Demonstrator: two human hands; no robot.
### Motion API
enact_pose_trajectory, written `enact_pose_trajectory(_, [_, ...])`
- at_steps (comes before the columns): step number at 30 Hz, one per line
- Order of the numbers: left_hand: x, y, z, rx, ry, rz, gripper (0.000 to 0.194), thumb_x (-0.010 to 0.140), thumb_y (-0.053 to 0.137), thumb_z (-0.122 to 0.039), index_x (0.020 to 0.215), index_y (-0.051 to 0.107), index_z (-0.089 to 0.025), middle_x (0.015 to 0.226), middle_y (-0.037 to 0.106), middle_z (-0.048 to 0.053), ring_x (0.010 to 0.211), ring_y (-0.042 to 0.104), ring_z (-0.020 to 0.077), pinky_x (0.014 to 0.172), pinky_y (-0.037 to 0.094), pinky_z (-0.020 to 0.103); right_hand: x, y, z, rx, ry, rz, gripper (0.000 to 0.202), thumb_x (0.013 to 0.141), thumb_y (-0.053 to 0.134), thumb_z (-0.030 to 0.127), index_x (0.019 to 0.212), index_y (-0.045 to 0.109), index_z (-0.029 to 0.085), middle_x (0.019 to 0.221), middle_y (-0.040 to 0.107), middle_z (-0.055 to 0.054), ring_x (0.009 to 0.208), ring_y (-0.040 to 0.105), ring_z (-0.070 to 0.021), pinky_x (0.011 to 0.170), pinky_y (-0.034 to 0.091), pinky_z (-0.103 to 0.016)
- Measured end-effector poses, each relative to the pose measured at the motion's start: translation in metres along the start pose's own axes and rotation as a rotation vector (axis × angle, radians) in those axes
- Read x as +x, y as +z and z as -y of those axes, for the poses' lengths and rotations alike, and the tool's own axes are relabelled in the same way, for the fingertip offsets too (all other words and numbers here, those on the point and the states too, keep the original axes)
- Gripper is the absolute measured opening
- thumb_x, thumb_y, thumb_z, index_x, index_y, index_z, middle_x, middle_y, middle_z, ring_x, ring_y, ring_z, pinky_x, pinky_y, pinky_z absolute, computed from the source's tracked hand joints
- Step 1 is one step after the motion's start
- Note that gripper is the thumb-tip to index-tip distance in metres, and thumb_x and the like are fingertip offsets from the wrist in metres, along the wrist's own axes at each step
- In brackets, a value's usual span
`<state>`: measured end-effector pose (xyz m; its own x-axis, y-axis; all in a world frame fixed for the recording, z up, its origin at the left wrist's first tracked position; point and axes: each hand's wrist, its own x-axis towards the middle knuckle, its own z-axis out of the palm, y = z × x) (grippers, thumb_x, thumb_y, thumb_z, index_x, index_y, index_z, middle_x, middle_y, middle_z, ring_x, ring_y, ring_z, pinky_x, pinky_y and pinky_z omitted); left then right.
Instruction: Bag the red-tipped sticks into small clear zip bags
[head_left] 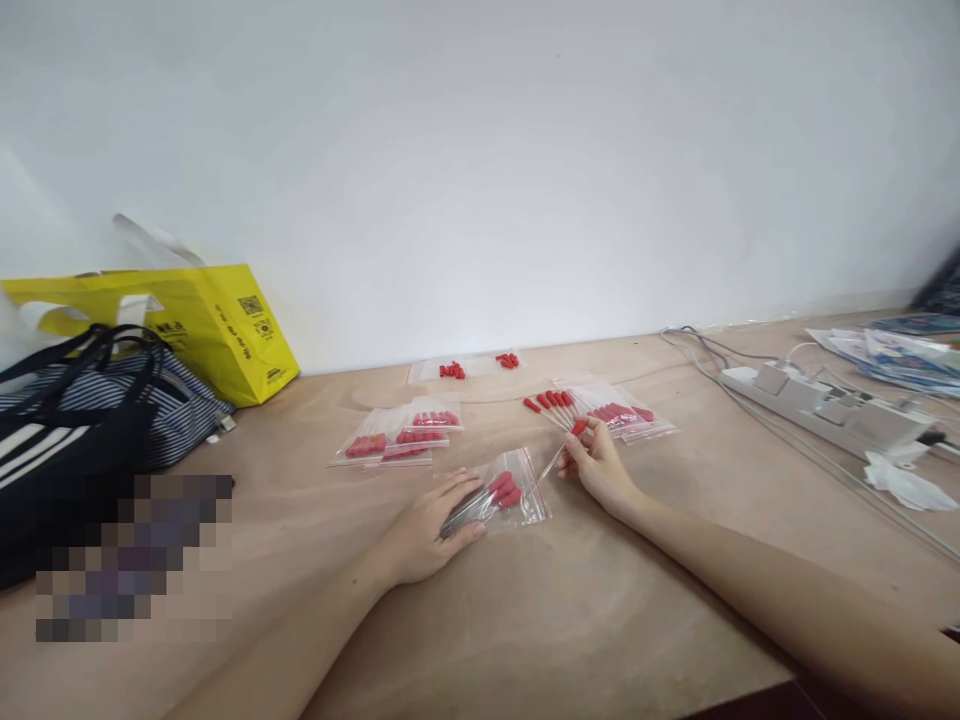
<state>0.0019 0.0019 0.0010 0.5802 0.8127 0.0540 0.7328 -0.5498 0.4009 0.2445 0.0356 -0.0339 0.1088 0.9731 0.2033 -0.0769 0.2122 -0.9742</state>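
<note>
My left hand (pixel 427 530) lies on a small clear zip bag (pixel 517 495) that holds several thin droppers with red bulbs, pinning its left end to the wooden table (pixel 525 620). My right hand (pixel 600 465) pinches one red-bulbed dropper (pixel 574 432) just right of that bag. Several loose droppers (pixel 551 402) lie in a row behind my right hand, next to a filled bag (pixel 626 415). A pile of filled bags (pixel 401 437) sits to the left. Loose red bulbs (pixel 452 371) lie near the wall.
A yellow paper bag (pixel 202 320) and a striped black handbag (pixel 82 420) stand at the left. A white power strip (pixel 832 410) with cables, crumpled tissue (pixel 904 485) and printed papers (pixel 892 355) occupy the right. A white wall closes the back.
</note>
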Motion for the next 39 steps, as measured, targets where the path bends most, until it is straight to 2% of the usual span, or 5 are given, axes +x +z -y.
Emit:
enact_pose_trajectory(12, [0.001, 0.0, -0.001, -0.004, 0.015, -0.02, 0.046, 0.081, 0.042, -0.042, 0.123, 0.039, -0.022, 0.132, 0.037, 0.003, 0.123, 0.03, 0.0212, 0.101, 0.027, 0.039, -0.006, -0.006, 0.005, -0.213, 0.121, 0.435, 0.034, 0.05, 0.072, 0.039, 0.067, 0.057, 0.014, 0.053, 0.051, 0.004, 0.047, 0.043, -0.0059, 0.046, 0.036, -0.02])
enact_pose_trajectory(21, [0.0, 0.0, -0.001, -0.017, 0.015, -0.028, 0.046, 0.08, 0.043, -0.042, 0.122, 0.04, -0.023, 0.132, 0.037, 0.003, 0.122, 0.03, 0.0211, 0.1, 0.027, 0.039, 0.0, -0.011, 0.022, -0.19, 0.186, 0.958, 0.04, 0.069, 0.06, 0.038, 0.101, 0.058, 0.015, 0.074, 0.062, -0.001, 0.059, 0.053, -0.0077, 0.057, 0.042, -0.02])
enact_pose_trajectory(25, [0.001, -0.001, 0.0, -0.024, 0.02, -0.037, 0.046, 0.08, 0.044, -0.042, 0.122, 0.04, -0.023, 0.131, 0.039, 0.003, 0.122, 0.031, 0.0217, 0.1, 0.027, 0.039, 0.007, -0.008, 0.018, -0.136, 0.258, 0.929, 0.042, 0.063, 0.064, 0.039, 0.095, 0.058, 0.013, 0.068, 0.062, -0.002, 0.057, 0.057, -0.0085, 0.056, 0.045, -0.021])
enact_pose_trajectory(32, [0.0, 0.001, 0.002, -0.01, 0.014, -0.028, 0.047, 0.081, 0.04, -0.045, 0.124, 0.037, -0.024, 0.132, 0.037, 0.003, 0.123, 0.029, 0.0221, 0.101, 0.027, 0.039, 0.0, 0.011, 0.004, -0.281, 0.188, 0.578, 0.034, 0.06, 0.064, 0.044, 0.074, 0.059, 0.013, 0.053, 0.055, 0.003, 0.037, 0.044, -0.004, 0.036, 0.035, -0.016])
enact_pose_trajectory(39, [0.0, 0.001, 0.001, 0.007, 0.011, -0.007, 0.049, 0.082, 0.041, -0.043, 0.125, 0.035, -0.022, 0.133, 0.035, 0.004, 0.124, 0.027, 0.0205, 0.101, 0.025, 0.038, 0.0, 0.009, 0.002, -0.313, 0.067, 0.738, 0.03, 0.055, 0.069, 0.04, 0.064, 0.063, 0.012, 0.054, 0.056, 0.001, 0.046, 0.044, -0.0064, 0.045, 0.036, -0.019])
